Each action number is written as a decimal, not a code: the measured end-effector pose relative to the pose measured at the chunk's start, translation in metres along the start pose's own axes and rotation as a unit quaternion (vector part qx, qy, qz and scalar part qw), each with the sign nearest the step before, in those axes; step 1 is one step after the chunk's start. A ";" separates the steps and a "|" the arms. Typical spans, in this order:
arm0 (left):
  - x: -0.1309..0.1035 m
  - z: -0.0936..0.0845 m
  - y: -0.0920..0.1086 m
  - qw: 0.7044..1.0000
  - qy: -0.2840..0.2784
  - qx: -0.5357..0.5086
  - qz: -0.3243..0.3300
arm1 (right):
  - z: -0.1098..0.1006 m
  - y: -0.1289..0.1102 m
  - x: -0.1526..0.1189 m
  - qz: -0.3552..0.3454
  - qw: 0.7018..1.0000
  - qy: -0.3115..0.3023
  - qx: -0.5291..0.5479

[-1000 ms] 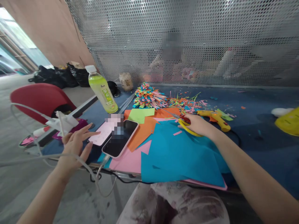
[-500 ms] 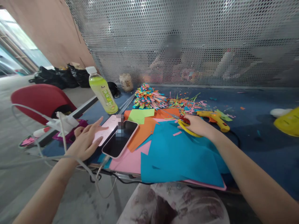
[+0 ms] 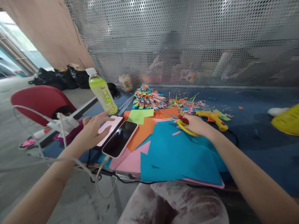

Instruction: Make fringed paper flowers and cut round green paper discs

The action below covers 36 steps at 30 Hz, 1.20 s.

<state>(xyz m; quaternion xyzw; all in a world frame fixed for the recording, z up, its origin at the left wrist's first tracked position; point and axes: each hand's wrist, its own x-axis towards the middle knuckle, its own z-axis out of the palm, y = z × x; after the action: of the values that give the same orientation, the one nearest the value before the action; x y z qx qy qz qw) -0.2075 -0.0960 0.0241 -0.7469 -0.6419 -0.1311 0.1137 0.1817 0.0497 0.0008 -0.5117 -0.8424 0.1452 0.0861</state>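
My left hand [image 3: 92, 132], fingers apart, is over a phone with a light pink screen [image 3: 108, 129]. Beside it lies a second phone, dark-screened in a pink case [image 3: 120, 138], with a white cable at its lower end. My right hand [image 3: 192, 124] is closed on yellow-handled scissors [image 3: 187, 129], whose blades point left above the blue paper sheets [image 3: 179, 152]. Orange paper [image 3: 141, 132], green paper [image 3: 137, 116] and pink paper [image 3: 130, 159] lie between the phones and the blue sheets.
A green drink bottle [image 3: 102, 93] stands behind the phones. Farther back are a fringed paper cone [image 3: 148, 97] and paper scraps [image 3: 184, 104]. A yellow glue gun [image 3: 216, 119] lies right of the scissors. Cables [image 3: 81, 165] hang across the left front edge.
My left hand has moved up and right over the pink-screened phone, and its fingers reach farther forward. My right hand still holds the scissors in nearly the same place.
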 end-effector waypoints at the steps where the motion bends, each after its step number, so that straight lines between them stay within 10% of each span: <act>1: 0.012 0.002 0.005 1.000 -0.002 -0.014 0.011 | 0.000 0.001 0.000 -0.002 1.000 0.002 0.002; 12: 0.110 0.046 0.056 0.982 -0.181 -0.008 0.061 | -0.001 0.000 -0.001 -0.001 1.000 0.001 -0.011; 19: 0.106 0.038 0.087 0.981 -0.161 0.091 0.056 | -0.002 -0.002 -0.003 -0.006 1.000 0.001 -0.006; 24: 0.095 0.029 0.119 0.989 -0.060 -0.127 0.050 | -0.001 -0.004 -0.002 -0.032 0.999 0.034 0.022; 29: 0.082 0.030 0.159 0.859 -0.046 -0.509 0.019 | -0.004 -0.013 -0.004 -0.012 0.984 0.134 0.120; 36: 0.107 0.041 0.183 0.628 -0.046 -0.756 -0.179 | -0.008 -0.017 -0.010 -0.046 0.950 0.113 0.286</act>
<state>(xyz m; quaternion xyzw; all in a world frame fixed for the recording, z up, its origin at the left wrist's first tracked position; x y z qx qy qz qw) -0.0096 -0.0098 0.0219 -0.4463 -0.4433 -0.5534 -0.5460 0.1747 0.0352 0.0140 -0.4391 -0.7729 0.3171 0.3306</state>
